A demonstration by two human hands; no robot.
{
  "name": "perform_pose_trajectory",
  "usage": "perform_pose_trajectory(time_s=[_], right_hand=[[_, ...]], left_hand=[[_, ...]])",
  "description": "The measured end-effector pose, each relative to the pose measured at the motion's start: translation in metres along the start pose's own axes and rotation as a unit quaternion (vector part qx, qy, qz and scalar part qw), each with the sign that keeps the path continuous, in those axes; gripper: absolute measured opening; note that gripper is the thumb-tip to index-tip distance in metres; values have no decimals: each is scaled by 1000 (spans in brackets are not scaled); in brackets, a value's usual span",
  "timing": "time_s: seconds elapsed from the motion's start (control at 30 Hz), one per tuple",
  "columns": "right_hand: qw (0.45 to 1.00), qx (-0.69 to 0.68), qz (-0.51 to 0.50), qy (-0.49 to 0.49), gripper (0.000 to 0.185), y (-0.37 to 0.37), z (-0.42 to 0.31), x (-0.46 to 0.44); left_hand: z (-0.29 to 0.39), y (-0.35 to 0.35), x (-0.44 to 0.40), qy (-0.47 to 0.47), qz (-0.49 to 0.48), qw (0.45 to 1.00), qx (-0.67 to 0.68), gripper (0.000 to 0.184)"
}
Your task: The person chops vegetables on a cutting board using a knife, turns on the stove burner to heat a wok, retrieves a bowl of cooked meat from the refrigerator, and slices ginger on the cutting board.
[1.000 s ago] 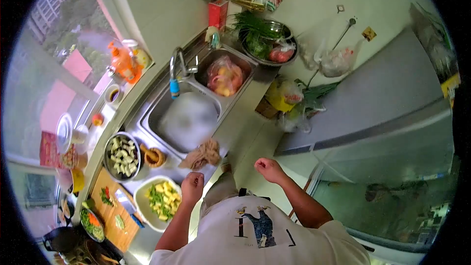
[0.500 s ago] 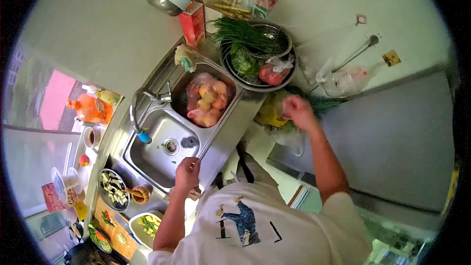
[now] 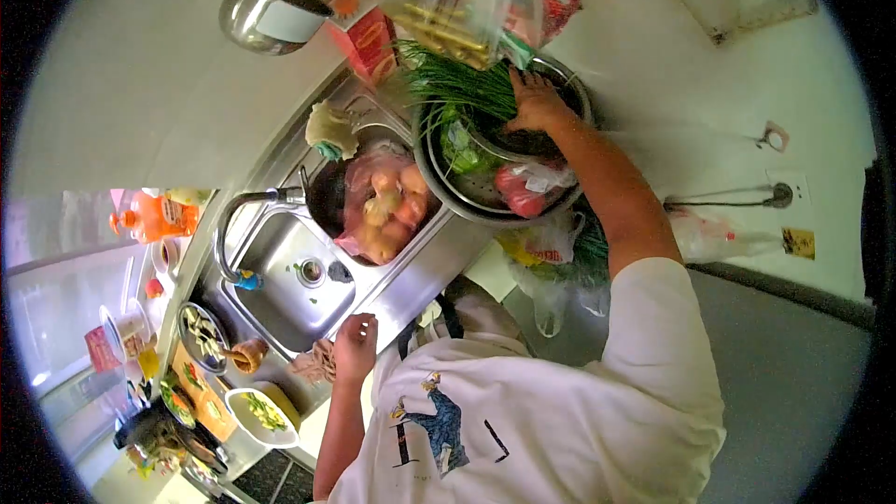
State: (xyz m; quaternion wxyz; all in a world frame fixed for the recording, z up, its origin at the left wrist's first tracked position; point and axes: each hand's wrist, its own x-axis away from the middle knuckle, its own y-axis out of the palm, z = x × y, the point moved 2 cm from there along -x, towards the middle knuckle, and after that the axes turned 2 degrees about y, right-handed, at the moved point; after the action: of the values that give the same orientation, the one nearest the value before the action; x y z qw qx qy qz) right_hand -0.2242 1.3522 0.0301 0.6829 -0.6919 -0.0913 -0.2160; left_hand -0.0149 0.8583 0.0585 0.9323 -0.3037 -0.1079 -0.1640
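My right hand (image 3: 539, 103) reaches into the metal bowls at the top centre, its fingers spread at the small inner bowl, beside long green chives (image 3: 467, 79). Whether it touches the chives or the bowl's inside is unclear. The large metal bowl (image 3: 425, 177) also holds a green leafy vegetable (image 3: 462, 147) and a bag of red items (image 3: 521, 189). Near the front edge of the sink, my left hand (image 3: 356, 345) has its fingers curled, and what they hold, if anything, is hidden. A brown cloth (image 3: 315, 362) lies just left of it.
A bag of round fruit (image 3: 387, 205) lies in one basin, next to the other sink basin (image 3: 289, 294) with the tap (image 3: 229, 224). A hanging plastic bag (image 3: 467, 0) and a saucepan (image 3: 271, 14) are above. Cut vegetables (image 3: 266, 411) stand at lower left.
My right hand has moved up from beside my body to the metal bowls, and its fingers have spread. The view has turned and shifted toward the bowls. My left hand stays low by the sink.
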Motion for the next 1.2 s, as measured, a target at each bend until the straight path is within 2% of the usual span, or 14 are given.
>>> perform_pose_trajectory(time_s=[0.17,0.3,0.33,0.37,0.43,0.6,0.67,0.73,0.87,0.9,1.0,1.1,1.17,1.2], right_hand=[[999,-46,-1,-24,114,17,-2,-35],[998,-68,-3,8,89,40,24,-74],[990,-134,20,-30,89,38,35,-72],[987,-158,-17,2,86,36,44,-76],[980,-190,-59,20,78,4,46,-60],[963,-232,-125,50,62,-68,47,-15],[959,-248,-133,43,62,-61,62,-20],[937,-320,-129,53,61,-58,67,-17],[947,-281,-147,56,60,-61,61,-8],[946,-295,-127,39,50,-60,60,-3],[967,-237,-83,40,50,-54,53,-2],[961,-213,-173,44,96,-42,41,4],[993,-74,-94,7,92,-50,19,25],[993,-73,-95,9,92,-40,28,24]], left_hand=[[4,4,-1,-17,12,999,-32,16],[-4,8,-6,-5,18,998,-60,14],[-1,9,-6,-52,14,998,-31,16],[-2,10,-6,-45,14,999,-20,16],[-1,9,-8,-24,8,999,-30,17],[-2,9,-10,-98,-30,995,5,14],[-8,10,-11,-107,-38,993,13,14],[-15,10,-13,-25,7,1000,-9,15],[-16,6,-9,-59,15,998,9,15],[-16,5,-7,-57,18,998,7,15],[-21,3,-4,-62,13,998,0,17],[-22,3,-1,-63,2,998,-27,18],[-21,4,0,-59,1,997,-46,18],[-23,4,1,-58,6,998,-31,18]])
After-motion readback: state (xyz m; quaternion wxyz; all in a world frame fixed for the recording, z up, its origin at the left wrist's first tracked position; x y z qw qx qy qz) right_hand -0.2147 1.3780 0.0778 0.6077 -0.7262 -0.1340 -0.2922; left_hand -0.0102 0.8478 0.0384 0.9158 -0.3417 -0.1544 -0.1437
